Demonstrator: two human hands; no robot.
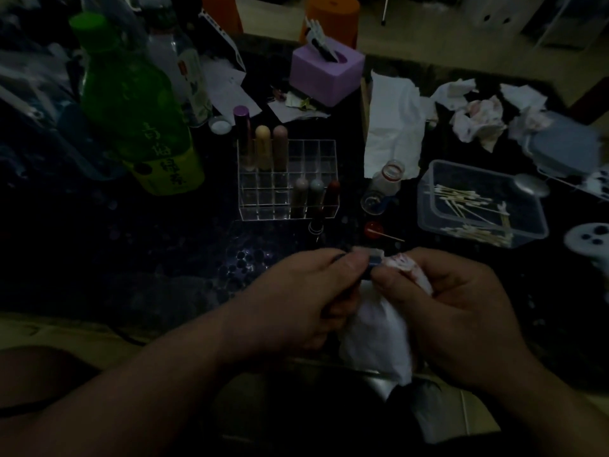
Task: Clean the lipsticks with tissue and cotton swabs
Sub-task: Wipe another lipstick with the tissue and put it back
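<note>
Wiping is the step in hand. The left hand (306,291) pinches a small dark lipstick tube (374,261) between thumb and curled fingers. The right hand (461,308) grips a white tissue smeared with red (379,334), bunching its top against the tube's end, so the two hands meet at the tube while the loose tail of the tissue hangs down between them. In the dim light I cannot tell whether the tissue is on the bullet itself or on the casing rim. Just beyond the hands on the dark surface (131,258) stands a clear acrylic grid organiser (316,153) holding six more lipsticks, three in the far row (263,146) and three in the near row (316,196), and one dark tube (316,227) lies just in front of it. Beyond the right hand sits a clear plastic box (425,206) of wooden-stemmed cotton swabs (461,196), and a single swab (385,234) rests on a small red cap between that box and the hands. Crumpled, stained tissues (478,120) are piled farther off. The next move probably calls for turning the tube to a clean patch of tissue, then reaching for a swab to work the narrow edges before slotting the tube into an empty cell.
</note>
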